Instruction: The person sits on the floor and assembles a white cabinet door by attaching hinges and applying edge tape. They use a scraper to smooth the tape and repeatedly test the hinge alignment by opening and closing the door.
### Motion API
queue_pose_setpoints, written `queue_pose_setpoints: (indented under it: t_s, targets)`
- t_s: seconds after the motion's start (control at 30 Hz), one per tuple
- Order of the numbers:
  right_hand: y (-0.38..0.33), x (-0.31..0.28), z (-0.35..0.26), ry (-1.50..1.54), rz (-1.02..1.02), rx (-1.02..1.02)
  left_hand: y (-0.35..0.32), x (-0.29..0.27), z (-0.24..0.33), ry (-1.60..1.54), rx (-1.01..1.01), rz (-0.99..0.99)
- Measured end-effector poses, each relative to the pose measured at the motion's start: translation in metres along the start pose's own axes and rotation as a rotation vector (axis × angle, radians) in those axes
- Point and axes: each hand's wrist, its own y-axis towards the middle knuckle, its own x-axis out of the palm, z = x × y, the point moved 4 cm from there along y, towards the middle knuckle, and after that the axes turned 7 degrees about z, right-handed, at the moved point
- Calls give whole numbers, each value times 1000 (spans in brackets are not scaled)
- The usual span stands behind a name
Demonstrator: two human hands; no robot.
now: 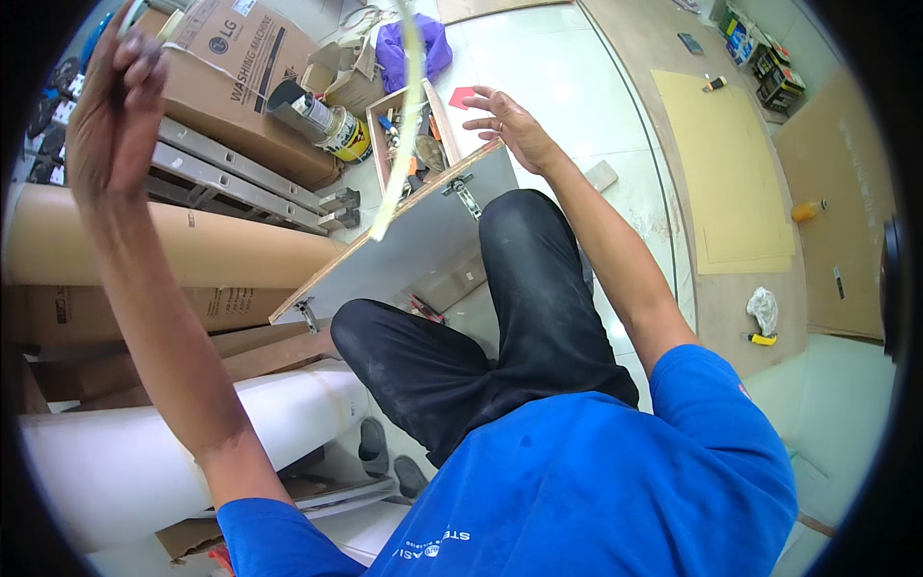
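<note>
My left hand (120, 125) is raised at the far left with its fingers curled round a narrow pale strip. A long pale-yellow flexible strip (411, 106) hangs from the top edge, its lower end in front of the board; the join between the two is out of view. My right hand (514, 125) has spread fingers and holds nothing, beside the board's far right corner. The board (404, 255) stands on edge against my knees, grey-white on its face with a raw wood edge. Two metal cabinet hinges, one near the right (463, 195) and one near the left (307, 315), are fixed to it.
Beyond the board sits a wooden tray of tools (452, 139), with a bucket (346, 135) and a large carton (236, 77) to its left. A ladder (231, 173) and big rolls (173, 236) lie left. A yellow sheet (721, 173) and a cutter (761, 338) lie right.
</note>
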Motion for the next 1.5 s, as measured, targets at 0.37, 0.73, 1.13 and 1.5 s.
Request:
queue_pose_setpoints:
  t_s: [0.37, 0.73, 1.13, 1.5]
  targets:
    - [11, 22, -27, -237, -113, -12, -13, -6, -38, -580, -66, 64]
    - [38, 23, -27, 851, -84, 2, -203, -71, -130, -265, -358, 557]
    - [9, 94, -54, 111, 114, -138, -364, -219, -171, 764, -993, 817]
    - [-20, 160, -53, 714, 82, -14, -257, -203, -182, 1330, -766, 414]
